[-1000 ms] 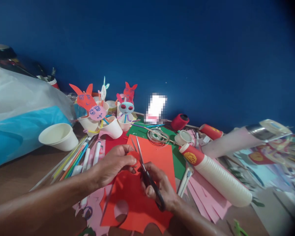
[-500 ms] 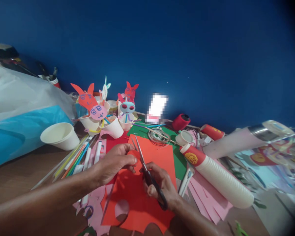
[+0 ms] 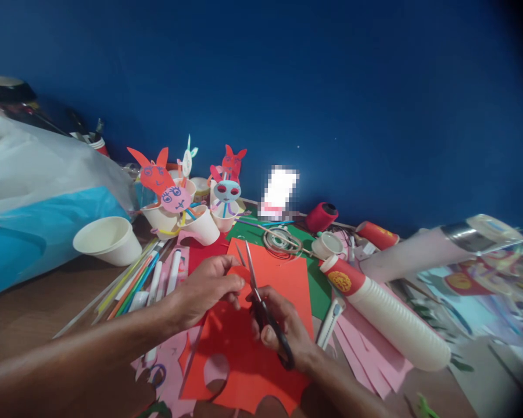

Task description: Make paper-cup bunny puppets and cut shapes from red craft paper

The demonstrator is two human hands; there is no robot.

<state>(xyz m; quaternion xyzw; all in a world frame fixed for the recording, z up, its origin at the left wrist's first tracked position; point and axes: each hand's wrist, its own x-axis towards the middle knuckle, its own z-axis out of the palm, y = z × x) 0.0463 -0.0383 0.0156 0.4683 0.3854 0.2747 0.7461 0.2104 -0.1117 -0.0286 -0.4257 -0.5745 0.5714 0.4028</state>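
Between the thumb and fingers of my left hand (image 3: 213, 284) is a small red paper piece (image 3: 240, 273). My right hand (image 3: 283, 328) is closed round the black handles of the scissors (image 3: 253, 276), whose blades point up and stand slightly apart at the piece's right edge. Beneath both hands lies a red-orange sheet (image 3: 283, 278) with a round hole and scalloped cuts along its bottom edge. A green sheet (image 3: 320, 290) shows under it on the right.
White cups (image 3: 204, 226) with paper animal faces stand behind on the left, near an open cup (image 3: 107, 238) and coloured sticks (image 3: 135, 284). At right are a cutter (image 3: 330, 322), a long cup stack (image 3: 392, 319) and pink strips (image 3: 366, 348). A lit phone (image 3: 279, 191) leans at the wall.
The scissors have shifted very slightly relative to the red piece, their blades still apart. Both hands keep their grip, and the whole view has moved a little.
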